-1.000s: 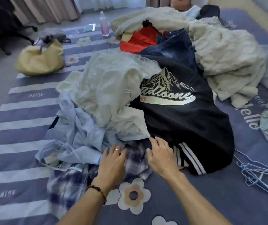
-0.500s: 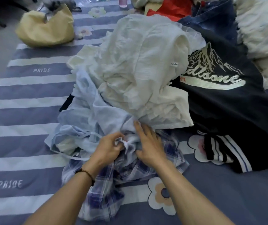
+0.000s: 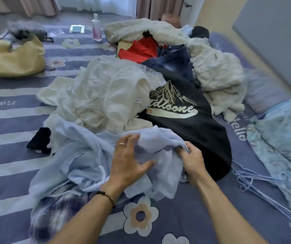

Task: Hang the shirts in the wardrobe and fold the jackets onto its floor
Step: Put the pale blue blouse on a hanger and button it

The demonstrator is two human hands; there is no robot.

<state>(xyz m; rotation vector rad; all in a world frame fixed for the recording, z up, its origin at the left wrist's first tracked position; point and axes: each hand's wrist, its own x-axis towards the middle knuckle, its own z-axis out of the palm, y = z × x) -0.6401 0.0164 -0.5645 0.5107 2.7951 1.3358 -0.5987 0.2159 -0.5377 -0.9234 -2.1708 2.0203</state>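
A heap of clothes covers the striped bedsheet (image 3: 9, 124): the dark printed jacket (image 3: 185, 124) to the right, the cream shirt (image 3: 102, 95) farther left. Nearest, the light blue shirt (image 3: 81, 155) lies bunched under both hands. The left hand (image 3: 127, 161) rests spread on it; the right hand (image 3: 191, 159) pinches a fold. Half a second ago both hands met lower, over the plaid shirt (image 3: 56, 208).
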